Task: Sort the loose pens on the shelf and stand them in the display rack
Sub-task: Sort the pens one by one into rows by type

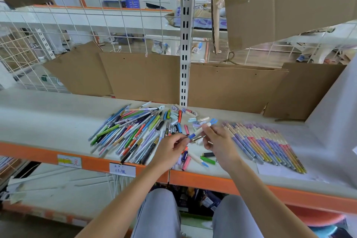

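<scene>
Orange-edged white shelf spans mid-frame: loose pens heaped at centre, scattered caps behind, neat pastel pen row right.

head-worn view, angled down, shelf close

You had bare shelf at the frame's left; the loose pen heap, scattered caps and pen row crowded centre and right, cardboard walling the back.

Glossy plastic pens, matt brown cardboard, white-painted metal wire grid, paper label
</scene>
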